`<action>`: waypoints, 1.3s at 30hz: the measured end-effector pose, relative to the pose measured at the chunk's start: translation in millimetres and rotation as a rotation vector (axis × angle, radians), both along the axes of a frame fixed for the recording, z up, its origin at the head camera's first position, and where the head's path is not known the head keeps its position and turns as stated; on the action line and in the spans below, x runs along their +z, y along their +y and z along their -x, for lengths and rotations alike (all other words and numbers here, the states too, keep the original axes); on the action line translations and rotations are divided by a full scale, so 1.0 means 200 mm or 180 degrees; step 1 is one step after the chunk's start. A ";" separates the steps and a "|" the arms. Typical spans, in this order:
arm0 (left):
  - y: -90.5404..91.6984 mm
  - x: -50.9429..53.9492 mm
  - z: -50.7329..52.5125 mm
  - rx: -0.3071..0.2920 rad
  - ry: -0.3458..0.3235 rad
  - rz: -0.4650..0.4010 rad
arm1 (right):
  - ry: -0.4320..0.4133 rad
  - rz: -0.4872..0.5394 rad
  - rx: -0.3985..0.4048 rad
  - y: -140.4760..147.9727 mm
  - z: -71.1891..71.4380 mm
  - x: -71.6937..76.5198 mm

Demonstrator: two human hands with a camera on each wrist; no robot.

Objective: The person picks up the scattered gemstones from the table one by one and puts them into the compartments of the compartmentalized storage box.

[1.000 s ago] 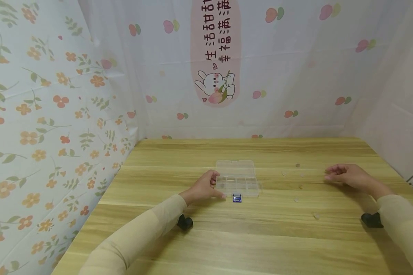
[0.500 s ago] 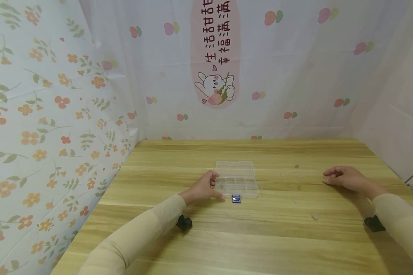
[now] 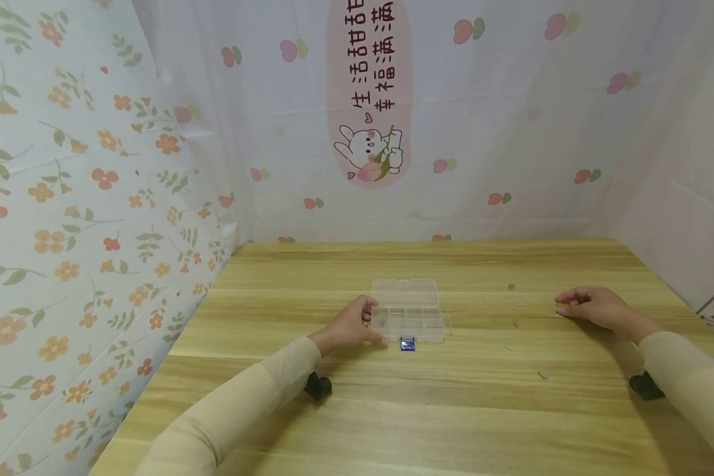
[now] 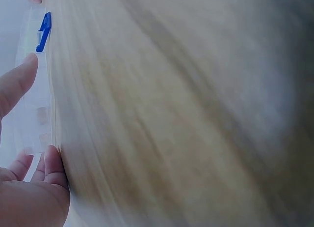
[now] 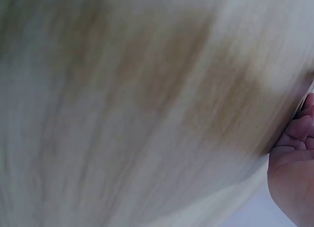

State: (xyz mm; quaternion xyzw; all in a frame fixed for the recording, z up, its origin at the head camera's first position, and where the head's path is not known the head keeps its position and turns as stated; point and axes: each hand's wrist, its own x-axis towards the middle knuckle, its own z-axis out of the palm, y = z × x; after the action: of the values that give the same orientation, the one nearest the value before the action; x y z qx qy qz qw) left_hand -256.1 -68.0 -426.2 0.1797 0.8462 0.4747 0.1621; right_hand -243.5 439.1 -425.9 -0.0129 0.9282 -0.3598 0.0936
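A clear plastic compartment box (image 3: 416, 324) stands on the table with its lid (image 3: 404, 293) folded back. Its blue latch (image 3: 407, 343) hangs at the front edge. My left hand (image 3: 352, 322) grips the box's left end, thumb at the front corner and fingers at the far side. In the left wrist view, small brownish shapes show faintly through the wall. Several small, coin-like discs (image 3: 543, 374) lie scattered right of the box. My right hand (image 3: 597, 308) is low over the table beyond them, fingers curled and thumb near the index fingertip. Whether it pinches anything is too small to tell.
The wood-grain table (image 3: 393, 423) extends to a printed curtain (image 3: 512, 132) at the back and a floral curtain (image 3: 65, 264) on the left. Dark wrist-camera mounts (image 3: 318, 385) sit under both forearms.
My right hand has come down slightly and shifted a little left, its thumb and fingers drawing closer together. The left hand and the box stay in place; the view has shifted slightly.
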 end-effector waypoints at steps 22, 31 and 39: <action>0.00 0.00 0.00 -0.0029 -0.0010 -0.0014 | 0.0209 -0.0243 0.0004 -0.02 -0.01 0.00; 0.00 0.00 0.00 -0.0025 0.0033 0.0018 | 0.0229 -0.0266 0.0089 -0.04 0.01 0.03; 0.00 0.00 0.00 -0.0037 0.0016 0.0019 | 0.0246 -0.0098 0.0065 -0.10 0.01 0.04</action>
State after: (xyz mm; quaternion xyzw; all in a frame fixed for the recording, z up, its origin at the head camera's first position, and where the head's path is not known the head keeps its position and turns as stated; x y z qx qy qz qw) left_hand -256.1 -68.7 -425.5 0.1853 0.8470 0.4708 0.1633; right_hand -244.6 419.2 -417.1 -0.0349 0.9364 -0.3438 0.0616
